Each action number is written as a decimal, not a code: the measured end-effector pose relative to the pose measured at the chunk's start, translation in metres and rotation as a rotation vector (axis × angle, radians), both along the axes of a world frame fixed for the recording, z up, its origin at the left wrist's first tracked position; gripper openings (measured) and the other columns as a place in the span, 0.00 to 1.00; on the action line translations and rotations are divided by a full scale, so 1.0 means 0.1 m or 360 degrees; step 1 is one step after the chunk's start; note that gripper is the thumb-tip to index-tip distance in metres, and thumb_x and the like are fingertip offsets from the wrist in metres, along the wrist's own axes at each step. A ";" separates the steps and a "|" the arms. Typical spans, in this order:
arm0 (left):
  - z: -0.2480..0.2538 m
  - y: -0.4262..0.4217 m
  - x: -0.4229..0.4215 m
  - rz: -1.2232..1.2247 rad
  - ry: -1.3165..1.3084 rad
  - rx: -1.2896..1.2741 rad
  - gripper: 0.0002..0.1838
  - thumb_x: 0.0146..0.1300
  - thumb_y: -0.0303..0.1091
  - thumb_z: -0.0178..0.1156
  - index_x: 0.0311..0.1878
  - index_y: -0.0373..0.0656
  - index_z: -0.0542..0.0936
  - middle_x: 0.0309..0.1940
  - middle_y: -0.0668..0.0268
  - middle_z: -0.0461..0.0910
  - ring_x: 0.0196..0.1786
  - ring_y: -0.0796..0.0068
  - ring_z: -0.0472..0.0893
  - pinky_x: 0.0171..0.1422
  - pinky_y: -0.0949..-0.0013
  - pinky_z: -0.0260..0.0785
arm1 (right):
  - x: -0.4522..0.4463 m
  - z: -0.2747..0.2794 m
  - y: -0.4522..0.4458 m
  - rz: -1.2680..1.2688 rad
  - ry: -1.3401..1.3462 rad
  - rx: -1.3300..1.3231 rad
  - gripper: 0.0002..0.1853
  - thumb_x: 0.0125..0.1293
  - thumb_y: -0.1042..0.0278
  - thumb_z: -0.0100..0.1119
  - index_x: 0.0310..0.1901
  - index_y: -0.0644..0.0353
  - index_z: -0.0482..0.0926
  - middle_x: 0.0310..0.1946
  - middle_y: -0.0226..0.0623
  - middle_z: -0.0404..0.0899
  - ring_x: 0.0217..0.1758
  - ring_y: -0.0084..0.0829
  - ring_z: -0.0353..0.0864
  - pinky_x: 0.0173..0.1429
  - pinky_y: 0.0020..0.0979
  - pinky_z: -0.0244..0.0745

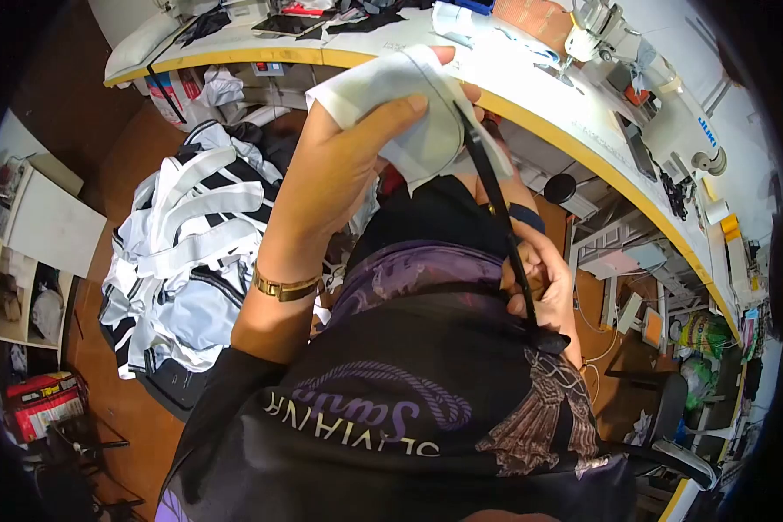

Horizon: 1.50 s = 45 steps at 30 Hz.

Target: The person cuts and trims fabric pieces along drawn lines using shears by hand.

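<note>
My left hand [357, 148], with a gold watch on its wrist, is closed on a piece of white fabric [418, 130]. Its thumb presses the front, and fingertips show past the far edge. A dark curved line, like a seam, runs along the cloth. Lower right, my right hand [544, 274] wraps its fingers around a long narrow black strip [493, 187]. The strip tapers toward its upper end, which lies against the fabric's right edge. Whether it is joined to the cloth I cannot tell. Its lower end hangs by my black printed shirt [365, 365].
A curved white worktable [574, 117] with a yellow edge carries a sewing machine [596, 39] and a tablet-like dark object [635, 143]. On the floor at left, white and black garment pieces [191, 252] are heaped. Shelves [26, 261] stand further left.
</note>
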<state>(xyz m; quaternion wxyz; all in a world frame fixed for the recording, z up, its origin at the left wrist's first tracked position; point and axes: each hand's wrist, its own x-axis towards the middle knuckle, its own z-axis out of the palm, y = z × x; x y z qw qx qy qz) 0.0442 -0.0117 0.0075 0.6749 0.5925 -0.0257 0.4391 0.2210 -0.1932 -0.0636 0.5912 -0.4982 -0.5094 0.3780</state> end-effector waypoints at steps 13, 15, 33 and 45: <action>-0.04 -0.03 0.03 -0.0031 0.0074 -0.0081 0.22 0.62 0.28 0.49 0.59 0.31 0.66 0.47 0.46 0.75 0.51 0.60 0.77 0.55 0.64 0.70 | 0.02 -0.05 0.03 0.0037 0.0027 0.0120 0.46 0.38 0.66 0.77 0.60 0.69 0.63 0.21 0.23 0.68 0.24 0.13 0.66 0.28 0.13 0.54; -0.02 -0.03 0.02 -0.0020 0.0069 -0.0077 0.22 0.62 0.28 0.49 0.59 0.31 0.65 0.48 0.45 0.75 0.51 0.58 0.77 0.56 0.62 0.69 | 0.04 -0.09 0.04 0.0021 -0.0003 0.0120 0.45 0.38 0.68 0.77 0.60 0.69 0.63 0.21 0.24 0.68 0.24 0.13 0.66 0.28 0.13 0.55; 0.00 -0.04 -0.01 -0.0063 0.0005 -0.0109 0.23 0.62 0.29 0.50 0.60 0.30 0.64 0.48 0.43 0.74 0.52 0.53 0.76 0.57 0.59 0.69 | 0.05 -0.08 0.07 0.0032 -0.0115 0.0143 0.44 0.36 0.78 0.76 0.59 0.69 0.64 0.20 0.24 0.69 0.24 0.14 0.67 0.30 0.15 0.59; -0.03 -0.06 0.02 -0.0035 0.0004 -0.0066 0.23 0.63 0.29 0.50 0.60 0.30 0.64 0.48 0.45 0.74 0.52 0.55 0.77 0.58 0.59 0.68 | 0.02 -0.03 0.06 -0.0074 -0.0152 0.0044 0.53 0.30 0.48 0.76 0.58 0.70 0.64 0.21 0.23 0.69 0.24 0.15 0.68 0.28 0.16 0.60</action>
